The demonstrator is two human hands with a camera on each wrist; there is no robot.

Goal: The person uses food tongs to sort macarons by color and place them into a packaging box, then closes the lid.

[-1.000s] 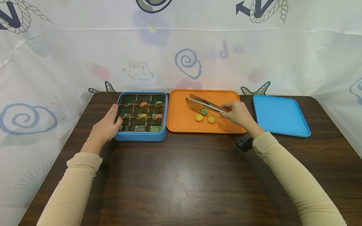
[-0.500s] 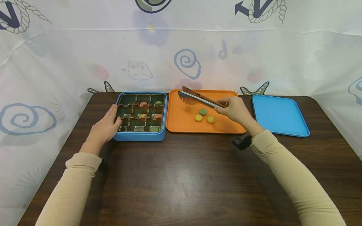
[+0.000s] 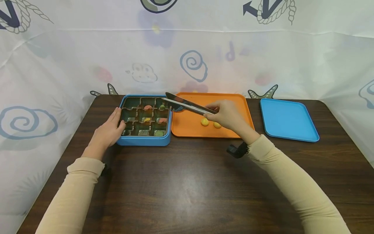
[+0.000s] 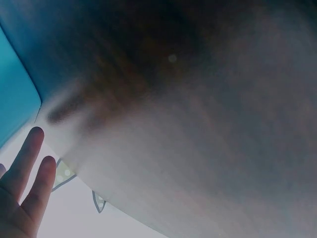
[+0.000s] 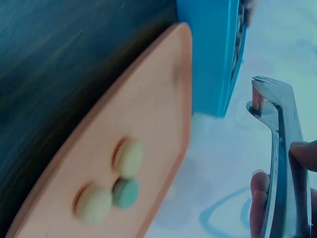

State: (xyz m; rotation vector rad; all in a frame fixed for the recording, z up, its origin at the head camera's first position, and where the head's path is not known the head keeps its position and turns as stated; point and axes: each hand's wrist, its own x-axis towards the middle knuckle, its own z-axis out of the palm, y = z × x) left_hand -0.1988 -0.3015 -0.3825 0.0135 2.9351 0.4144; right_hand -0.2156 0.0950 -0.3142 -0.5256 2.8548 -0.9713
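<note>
My right hand point(image 3: 228, 115) grips metal tongs point(image 3: 190, 105), whose tips reach over the right rim of the blue box point(image 3: 143, 141). In the right wrist view a small pinkish piece, apparently a macaron point(image 5: 257, 98), sits between the tong tips. Pink, green and yellow macarons lie in several compartments of the box's dark divided insert. My left hand point(image 3: 106, 131) rests against the box's left side, fingers straight. On the orange tray point(image 3: 187, 131) lie two yellow macarons point(image 5: 130, 157) and a green macaron point(image 5: 126, 193), the green one hidden behind my right hand in the head view.
A blue tray point(image 3: 289, 120) lies at the right on the dark wooden table point(image 3: 181, 182). The orange tray stands directly beside the box. A white printed cloth point(image 3: 117, 48) hangs behind the table.
My right hand has lifted the tongs from over the orange tray and carried them left to the box's right rim. My left hand has stayed at the box.
</note>
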